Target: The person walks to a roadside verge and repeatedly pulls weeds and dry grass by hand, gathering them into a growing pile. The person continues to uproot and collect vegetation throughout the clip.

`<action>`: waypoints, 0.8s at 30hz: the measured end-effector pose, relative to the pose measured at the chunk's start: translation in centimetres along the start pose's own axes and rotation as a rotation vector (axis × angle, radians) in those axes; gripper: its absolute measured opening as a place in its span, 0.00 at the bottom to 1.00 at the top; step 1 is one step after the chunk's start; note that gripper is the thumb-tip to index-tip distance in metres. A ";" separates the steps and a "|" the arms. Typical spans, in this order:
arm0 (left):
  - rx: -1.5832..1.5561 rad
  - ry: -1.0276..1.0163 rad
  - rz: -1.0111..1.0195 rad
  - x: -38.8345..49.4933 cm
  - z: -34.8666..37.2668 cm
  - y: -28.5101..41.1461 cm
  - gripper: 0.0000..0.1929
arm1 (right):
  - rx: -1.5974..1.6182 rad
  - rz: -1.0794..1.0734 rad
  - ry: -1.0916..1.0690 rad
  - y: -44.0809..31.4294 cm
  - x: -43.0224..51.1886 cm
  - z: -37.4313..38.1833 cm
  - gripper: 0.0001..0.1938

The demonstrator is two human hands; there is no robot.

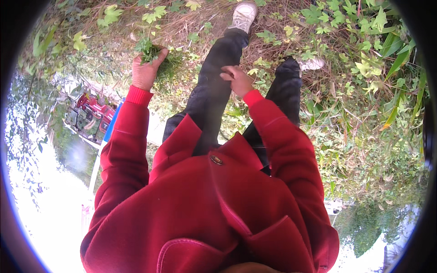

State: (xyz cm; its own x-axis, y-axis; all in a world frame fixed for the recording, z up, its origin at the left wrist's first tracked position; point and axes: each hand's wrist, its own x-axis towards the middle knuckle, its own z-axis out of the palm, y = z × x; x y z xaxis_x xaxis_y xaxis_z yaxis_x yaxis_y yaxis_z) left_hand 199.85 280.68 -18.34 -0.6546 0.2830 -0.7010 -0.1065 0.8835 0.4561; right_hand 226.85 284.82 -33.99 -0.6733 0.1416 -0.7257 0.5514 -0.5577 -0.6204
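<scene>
My left hand (147, 70) is closed around a bunch of freshly picked green leaves (149, 50), held over the low plants at upper left. The sprigs stick out past my thumb and fingertips. In front of my dark trouser leg (215, 65) is my right hand (239, 81), its thumb and fingers bent and slightly apart, with nothing visible between them. Whether it touches the trousers cannot be told. Both arms are in the sleeves of a red coat (191, 201).
Dry brown grass (263, 54) and lobed-leaf vines (368, 68) surround my white shoes (244, 15). Long-bladed plants (397, 51) stand at right. Beyond my left arm are a red machine (95, 111) and a blue-and-white pole (111, 126).
</scene>
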 end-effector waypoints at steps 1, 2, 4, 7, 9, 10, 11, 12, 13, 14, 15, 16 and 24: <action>-0.027 0.001 0.020 -0.3 0.0 0.3 0.06 | -0.026 -0.061 0.005 0.0 0.0 0.9 0.18; 0.062 0.009 0.061 -0.5 -0.1 0.7 0.06 | -0.057 0.003 0.018 0.3 0.2 1.3 0.18; -0.072 -0.005 0.002 -0.8 -0.1 1.4 0.07 | -0.113 0.124 0.026 0.8 0.7 1.0 0.18; -0.122 -0.035 -0.061 -1.5 -0.7 2.2 0.06 | -0.254 0.109 -0.083 0.6 1.6 -0.4 0.17; -0.035 -0.051 -0.079 -1.9 -1.3 2.6 0.07 | -0.206 0.244 -0.010 -0.6 1.5 -1.3 0.16; 0.116 -0.154 -0.059 -2.1 -1.8 2.8 0.09 | -0.124 0.329 0.047 -1.4 1.3 -2.0 0.16; 0.010 -0.130 -0.086 -2.3 -2.0 2.8 0.10 | -0.047 0.439 0.076 -2.2 1.0 -2.4 0.16; -0.095 -0.104 -0.112 -2.3 -2.3 2.9 0.11 | -0.011 0.469 0.175 -3.0 0.7 -2.9 0.17; -0.256 -0.074 -0.151 -2.3 -2.4 2.9 0.12 | 0.057 0.388 0.124 -3.7 0.5 -2.9 0.17; -0.357 -0.033 -0.206 -2.5 -2.4 2.9 0.11 | 0.082 0.364 0.119 -4.3 0.2 -2.8 0.17; -0.262 -0.026 -0.161 -2.5 -2.4 3.0 0.11 | 0.081 0.343 0.169 -4.8 0.1 -2.5 0.16; -0.198 -0.023 -0.145 -2.5 -2.3 3.0 0.10 | -0.123 -0.048 0.124 -5.1 -0.1 -2.1 0.16; -0.217 -0.047 -0.129 -2.8 -2.3 2.9 0.10 | -0.543 0.060 0.177 -6.9 -0.1 -3.2 0.18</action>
State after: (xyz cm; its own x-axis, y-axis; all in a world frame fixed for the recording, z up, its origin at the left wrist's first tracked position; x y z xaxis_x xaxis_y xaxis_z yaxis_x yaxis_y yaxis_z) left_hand 199.63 281.59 -13.82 -0.5904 0.1947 -0.7833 -0.3481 0.8142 0.4647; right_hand 224.69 291.29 -30.57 -0.5659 0.2839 -0.7741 0.7915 -0.0759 -0.6064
